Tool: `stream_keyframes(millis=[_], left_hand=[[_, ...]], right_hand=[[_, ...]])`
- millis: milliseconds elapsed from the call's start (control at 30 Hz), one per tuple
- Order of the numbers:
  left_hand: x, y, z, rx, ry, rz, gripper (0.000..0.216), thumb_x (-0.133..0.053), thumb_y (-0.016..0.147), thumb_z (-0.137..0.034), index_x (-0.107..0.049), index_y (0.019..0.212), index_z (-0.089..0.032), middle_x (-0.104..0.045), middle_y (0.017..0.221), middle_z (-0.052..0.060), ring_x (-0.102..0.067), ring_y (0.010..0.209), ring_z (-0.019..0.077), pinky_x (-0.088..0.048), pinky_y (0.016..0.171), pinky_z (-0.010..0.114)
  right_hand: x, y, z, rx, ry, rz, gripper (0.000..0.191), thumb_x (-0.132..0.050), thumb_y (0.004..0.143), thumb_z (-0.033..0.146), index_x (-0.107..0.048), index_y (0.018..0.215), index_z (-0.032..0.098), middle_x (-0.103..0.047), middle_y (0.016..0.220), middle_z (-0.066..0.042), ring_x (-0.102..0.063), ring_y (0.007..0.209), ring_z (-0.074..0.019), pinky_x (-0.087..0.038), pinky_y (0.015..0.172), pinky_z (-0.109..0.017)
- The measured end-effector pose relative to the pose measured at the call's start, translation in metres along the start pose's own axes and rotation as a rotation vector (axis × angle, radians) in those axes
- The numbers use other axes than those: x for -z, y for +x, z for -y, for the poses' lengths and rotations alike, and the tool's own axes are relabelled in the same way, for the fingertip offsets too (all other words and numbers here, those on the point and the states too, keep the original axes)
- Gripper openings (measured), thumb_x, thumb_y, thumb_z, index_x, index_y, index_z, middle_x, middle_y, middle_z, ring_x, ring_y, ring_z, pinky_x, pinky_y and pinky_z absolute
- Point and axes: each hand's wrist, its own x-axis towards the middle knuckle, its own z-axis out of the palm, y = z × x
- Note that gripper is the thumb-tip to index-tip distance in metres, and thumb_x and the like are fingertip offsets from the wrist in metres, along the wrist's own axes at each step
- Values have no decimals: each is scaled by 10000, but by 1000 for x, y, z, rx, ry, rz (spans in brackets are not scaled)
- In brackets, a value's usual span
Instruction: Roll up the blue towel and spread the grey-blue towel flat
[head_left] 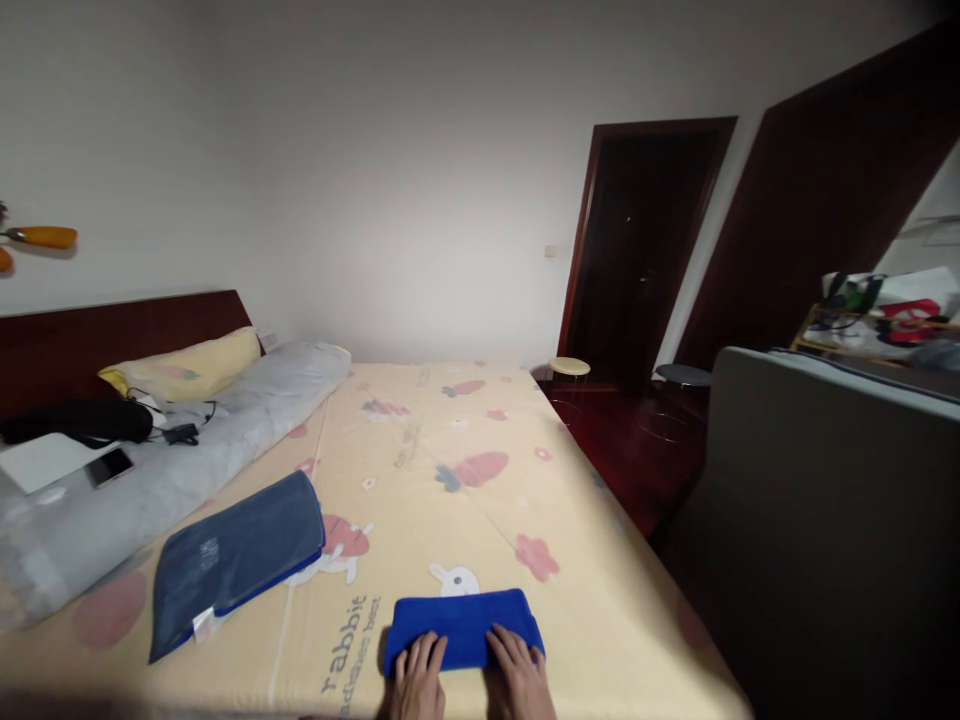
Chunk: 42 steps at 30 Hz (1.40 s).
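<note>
The person's left hand (421, 678) and right hand (520, 674) rest side by side, well apart, on a bright blue, folded rectangle of soft-looking fabric (469, 625) at the near end of a bed covered with a cream sheet (570, 620) printed with rabbits, pink radishes and flowers. The left hand lies toward the left end of the blue fabric and the right hand toward its right end, both at the near edge; the fingers of each are extended, a little bent and slightly parted, with their tips on the upper surface. The thumbs do not show clearly, so one cannot tell whether either hand pinches the edge or only presses from above. A printed white rabbit head (456, 579) shows just beyond the fabric's far edge. To the left, apart from the hands, a flat greyish-blue rectangular piece with a bright blue edge (244, 540) lies at a slant on the sheet, a small white tag (204, 624) at its near side. Farther left, a long, pale grey bundle (255, 425) runs along the bed, bearing a dark-screened phone (110, 466) and a black charger (181, 434); a yellow pillow (199, 362) lies behind it, near the dark red-brown headboard (124, 328).
</note>
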Motion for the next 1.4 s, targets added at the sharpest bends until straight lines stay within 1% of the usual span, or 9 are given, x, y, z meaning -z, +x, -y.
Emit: stream_keyframes(millis=[200,467,633,733,967,1067,1133,1267,1400], left_hand=[[10,-12,39,91,139,-152,643,-418,736,-81,-557,1316,-322,-592,1389,18,-483,1295,253,-346,1038,463],[40,0,33,119,107,-64,597,-436,754,-98,-575,1283,-336,-601,1370,3,-458,1319,205,-304,1080,414],[69,0,32,59,-2,-113,392,-452,751,-125,-676,1022,-300,-713,1119,8,-585,1118,191,-327,1040,392],[76,0,30,67,-23,-137,314,-438,765,-131,-677,898,-287,-729,986,1,-619,1014,182,-355,993,371],[62,14,29,196,184,-206,500,-337,845,-126,-604,1240,-276,-645,1300,63,-535,1234,231,-367,999,458],[55,22,27,199,210,-238,563,-310,846,-82,-551,1317,-273,-580,1398,61,-477,1313,243,-357,1041,500],[50,27,18,142,176,-191,646,-316,793,-17,-506,1362,-260,-521,1455,45,-424,1367,221,-334,1098,482],[35,33,-15,-71,65,26,791,-337,688,20,-388,1437,-225,-386,1531,17,-342,1420,154,-308,1168,385],[27,28,-30,-177,11,42,769,-369,712,-31,-363,1447,-255,-335,1546,5,-322,1431,181,-296,1187,460]], right_hand=[[3,-21,-48,4,-62,-140,451,-420,913,327,-479,1355,390,-575,1383,-25,-596,1184,-219,-464,881,-365],[11,-3,-30,-132,-12,-120,500,-394,807,138,-583,1230,324,-637,1307,-24,-588,1144,-233,-400,927,-415],[35,8,-20,-83,34,-144,255,-481,784,174,-636,964,267,-715,971,-18,-599,925,-218,-361,914,-401],[39,11,-16,-108,4,-147,228,-491,775,175,-625,935,267,-700,922,-13,-587,912,-228,-351,913,-415],[29,22,-16,-276,-110,-253,443,-407,825,160,-553,1234,251,-648,1235,-105,-572,1124,-285,-365,949,-494],[22,26,-8,-274,-128,-291,531,-476,777,198,-522,1304,238,-573,1359,-124,-512,1235,-316,-346,1008,-528],[15,28,0,-225,-92,-268,590,-494,757,210,-500,1344,268,-533,1415,-95,-478,1293,-307,-350,1041,-509],[-5,32,24,-23,19,-83,540,-419,850,243,-467,1378,344,-496,1458,-25,-461,1336,-256,-379,1069,-466],[-15,30,42,57,43,10,518,-420,878,294,-451,1395,308,-438,1491,-59,-420,1367,-271,-355,1089,-502]])
